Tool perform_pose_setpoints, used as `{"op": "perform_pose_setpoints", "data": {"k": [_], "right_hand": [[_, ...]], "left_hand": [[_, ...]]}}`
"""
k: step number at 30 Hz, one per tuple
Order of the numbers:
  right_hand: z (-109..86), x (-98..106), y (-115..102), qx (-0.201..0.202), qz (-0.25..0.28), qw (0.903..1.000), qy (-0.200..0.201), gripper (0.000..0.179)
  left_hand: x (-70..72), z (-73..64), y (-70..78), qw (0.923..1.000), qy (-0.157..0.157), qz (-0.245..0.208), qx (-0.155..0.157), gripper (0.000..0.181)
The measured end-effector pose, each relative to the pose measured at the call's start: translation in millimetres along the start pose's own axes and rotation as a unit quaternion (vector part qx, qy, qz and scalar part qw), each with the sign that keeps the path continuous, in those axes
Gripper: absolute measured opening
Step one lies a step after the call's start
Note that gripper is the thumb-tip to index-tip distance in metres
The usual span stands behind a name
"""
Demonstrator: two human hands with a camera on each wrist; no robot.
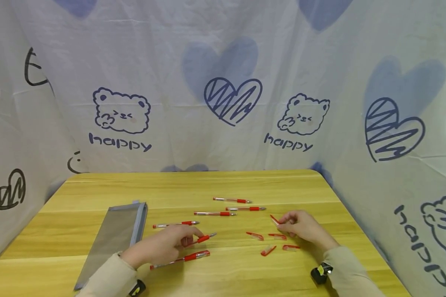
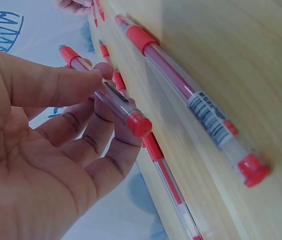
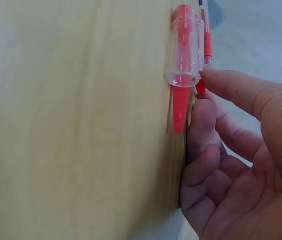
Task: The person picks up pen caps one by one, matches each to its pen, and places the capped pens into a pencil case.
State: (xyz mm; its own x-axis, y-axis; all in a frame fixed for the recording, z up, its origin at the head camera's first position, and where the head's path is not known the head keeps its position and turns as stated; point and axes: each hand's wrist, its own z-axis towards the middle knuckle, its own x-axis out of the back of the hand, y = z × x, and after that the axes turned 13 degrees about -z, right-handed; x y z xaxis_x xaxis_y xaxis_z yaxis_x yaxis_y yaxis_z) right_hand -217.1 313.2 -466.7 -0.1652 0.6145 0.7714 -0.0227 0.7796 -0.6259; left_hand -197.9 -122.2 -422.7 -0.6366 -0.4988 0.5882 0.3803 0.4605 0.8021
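My left hand (image 1: 161,245) pinches a red gel pen (image 1: 203,239) between thumb and fingers, its bare metal tip pointing right. In the left wrist view, the red end plug of this held pen (image 2: 126,117) faces the camera. Just below that hand lies another red pen (image 1: 191,257) whose tip end looks covered by a clear cap. My right hand (image 1: 301,226) pinches a clear-and-red pen cap (image 1: 274,220) at the fingertips, close over the table. In the right wrist view, a nearer loose cap (image 3: 183,55) partly hides the pinched one.
Several uncapped red pens (image 1: 215,213) lie across the middle of the wooden table (image 1: 282,185). Several loose caps (image 1: 254,236) are scattered left of and below the right hand. A grey zip pouch (image 1: 111,239) lies at the left. Patterned cloth (image 1: 178,123) hangs behind and at the sides.
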Motion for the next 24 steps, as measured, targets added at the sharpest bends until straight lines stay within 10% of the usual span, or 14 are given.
{"op": "perform_pose_setpoints", "data": {"k": [24], "right_hand": [[6.3, 2.6, -1.4, -0.002, -0.009, 0.9998, -0.016, 0.017]], "left_hand": [[4.2, -3.4, -0.4, 0.9996, 0.005, 0.007, 0.025, 0.062]]}}
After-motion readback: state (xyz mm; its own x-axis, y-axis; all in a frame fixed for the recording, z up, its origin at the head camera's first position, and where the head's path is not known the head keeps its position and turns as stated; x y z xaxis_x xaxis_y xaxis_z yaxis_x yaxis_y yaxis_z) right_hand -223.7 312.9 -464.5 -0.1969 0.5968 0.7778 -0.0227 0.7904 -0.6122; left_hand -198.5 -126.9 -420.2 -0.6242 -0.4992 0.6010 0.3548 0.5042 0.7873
